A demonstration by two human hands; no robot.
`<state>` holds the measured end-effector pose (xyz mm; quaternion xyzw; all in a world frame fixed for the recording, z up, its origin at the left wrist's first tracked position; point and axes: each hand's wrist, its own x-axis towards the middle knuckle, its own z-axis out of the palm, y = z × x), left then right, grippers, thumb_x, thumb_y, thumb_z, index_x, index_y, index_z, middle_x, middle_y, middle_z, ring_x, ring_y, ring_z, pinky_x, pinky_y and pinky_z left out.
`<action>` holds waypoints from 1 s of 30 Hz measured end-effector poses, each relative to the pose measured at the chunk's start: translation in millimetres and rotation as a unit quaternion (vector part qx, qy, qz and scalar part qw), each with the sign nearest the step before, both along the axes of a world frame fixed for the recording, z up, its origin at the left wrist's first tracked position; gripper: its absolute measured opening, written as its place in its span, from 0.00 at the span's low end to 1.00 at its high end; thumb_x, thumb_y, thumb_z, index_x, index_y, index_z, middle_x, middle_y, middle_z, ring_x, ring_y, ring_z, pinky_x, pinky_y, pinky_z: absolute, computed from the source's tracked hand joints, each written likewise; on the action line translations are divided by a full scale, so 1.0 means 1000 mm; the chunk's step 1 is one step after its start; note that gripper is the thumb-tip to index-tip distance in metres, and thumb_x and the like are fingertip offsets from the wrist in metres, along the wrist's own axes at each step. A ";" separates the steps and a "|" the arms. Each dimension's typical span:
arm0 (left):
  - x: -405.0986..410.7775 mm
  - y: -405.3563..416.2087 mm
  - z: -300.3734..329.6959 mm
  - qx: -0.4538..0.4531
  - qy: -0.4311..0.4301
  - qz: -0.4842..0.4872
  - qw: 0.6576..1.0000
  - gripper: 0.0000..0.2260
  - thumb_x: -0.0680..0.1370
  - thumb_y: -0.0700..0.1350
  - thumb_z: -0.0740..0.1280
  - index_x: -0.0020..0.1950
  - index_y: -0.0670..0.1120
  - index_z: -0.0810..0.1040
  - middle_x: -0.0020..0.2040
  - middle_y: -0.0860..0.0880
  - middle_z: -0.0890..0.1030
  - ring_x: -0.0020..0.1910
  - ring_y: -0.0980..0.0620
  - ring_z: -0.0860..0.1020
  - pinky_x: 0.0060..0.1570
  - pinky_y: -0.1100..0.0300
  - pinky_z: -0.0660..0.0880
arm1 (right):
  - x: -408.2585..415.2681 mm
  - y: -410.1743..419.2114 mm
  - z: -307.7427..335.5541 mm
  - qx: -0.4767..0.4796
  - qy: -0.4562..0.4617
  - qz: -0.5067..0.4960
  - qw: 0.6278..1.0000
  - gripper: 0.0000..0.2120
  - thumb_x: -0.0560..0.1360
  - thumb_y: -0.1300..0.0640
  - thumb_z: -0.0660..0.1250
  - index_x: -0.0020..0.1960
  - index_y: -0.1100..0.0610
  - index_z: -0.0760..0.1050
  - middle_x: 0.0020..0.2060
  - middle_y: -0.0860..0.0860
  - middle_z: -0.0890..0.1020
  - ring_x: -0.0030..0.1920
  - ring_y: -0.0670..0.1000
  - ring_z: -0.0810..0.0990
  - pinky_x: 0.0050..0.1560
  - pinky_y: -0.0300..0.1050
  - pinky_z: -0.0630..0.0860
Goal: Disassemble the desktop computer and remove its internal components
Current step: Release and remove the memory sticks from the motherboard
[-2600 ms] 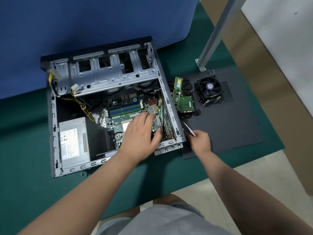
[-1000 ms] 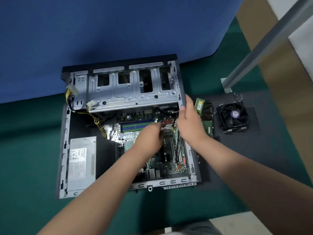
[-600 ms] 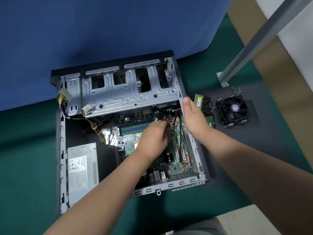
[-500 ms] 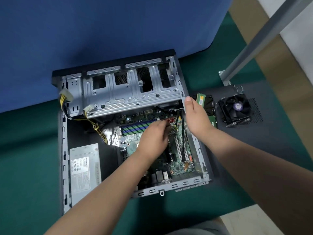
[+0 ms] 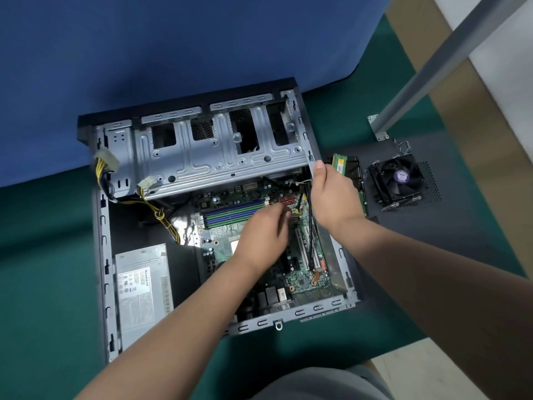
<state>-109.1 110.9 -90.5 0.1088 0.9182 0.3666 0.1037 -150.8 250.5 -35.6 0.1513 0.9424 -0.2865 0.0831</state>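
Computer case (image 5: pixel 103 255) lies open on its side on the green mat (image 5: pixel 43 255), its far edge tight against the blue backdrop (image 5: pixel 173 39). Right hand (image 5: pixel 331 194) is up on the case's right wall, thumb along the metal rim and fingers curled over the edge, gripping it. Left hand (image 5: pixel 264 235) is down over the motherboard (image 5: pixel 219 243), fingers curled toward the red connectors near the board's far right corner; whether they have hold of anything, I can't tell, the tips are blurred. Tight quarters there: black cables (image 5: pixel 310 226) run just beside that hand, and the drive cage (image 5: pixel 219 151) overhangs the board's far edge. More room on the left of the case, where the power supply (image 5: pixel 141 295) sits in the near corner with its yellow wires (image 5: pixel 164 223) looping up to the cage. Outside the right wall, on the dark side panel (image 5: pixel 432 235), a memory stick (image 5: pixel 339 163) lies just beside the case, and the cooler fan (image 5: pixel 398 180) sits farther right, near the foot of a metal post (image 5: pixel 432 67).
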 end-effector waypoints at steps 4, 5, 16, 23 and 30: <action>-0.005 0.007 -0.001 0.005 0.013 -0.005 1.000 0.10 0.81 0.46 0.59 0.50 0.42 0.76 0.44 0.44 0.80 0.42 0.46 0.77 0.40 0.55 0.73 | -0.001 0.000 0.000 -0.004 -0.002 -0.002 1.000 0.23 0.82 0.46 0.42 0.47 0.59 0.70 0.38 0.55 0.77 0.40 0.59 0.76 0.40 0.48 0.68; -0.007 0.008 -0.003 -0.007 0.018 -0.012 1.000 0.10 0.81 0.46 0.59 0.50 0.42 0.76 0.44 0.44 0.80 0.42 0.45 0.77 0.40 0.54 0.73 | -0.001 0.000 0.000 -0.004 -0.002 -0.002 1.000 0.23 0.82 0.46 0.42 0.48 0.59 0.70 0.39 0.56 0.77 0.41 0.59 0.76 0.41 0.48 0.69; -0.009 0.014 -0.013 -0.119 0.050 -0.091 0.987 0.06 0.77 0.39 0.63 0.53 0.41 0.75 0.44 0.43 0.80 0.42 0.41 0.77 0.36 0.52 0.72 | 0.000 0.000 0.001 -0.003 0.000 -0.001 1.000 0.23 0.82 0.46 0.43 0.52 0.59 0.72 0.39 0.56 0.77 0.40 0.58 0.74 0.40 0.47 0.67; -0.007 0.011 -0.017 -0.131 0.053 -0.092 0.986 0.14 0.77 0.37 0.64 0.62 0.42 0.74 0.48 0.44 0.81 0.45 0.42 0.79 0.39 0.53 0.72 | -0.001 0.000 0.001 -0.005 0.000 -0.003 1.000 0.23 0.82 0.45 0.44 0.52 0.59 0.72 0.42 0.58 0.79 0.42 0.60 0.75 0.42 0.49 0.69; -0.007 0.013 -0.011 -0.197 0.056 -0.122 0.971 0.16 0.75 0.35 0.64 0.62 0.42 0.73 0.46 0.44 0.81 0.42 0.42 0.79 0.34 0.55 0.67 | -0.001 -0.001 0.002 -0.004 -0.002 -0.004 1.000 0.24 0.82 0.45 0.44 0.53 0.59 0.72 0.42 0.58 0.79 0.43 0.61 0.77 0.42 0.50 0.71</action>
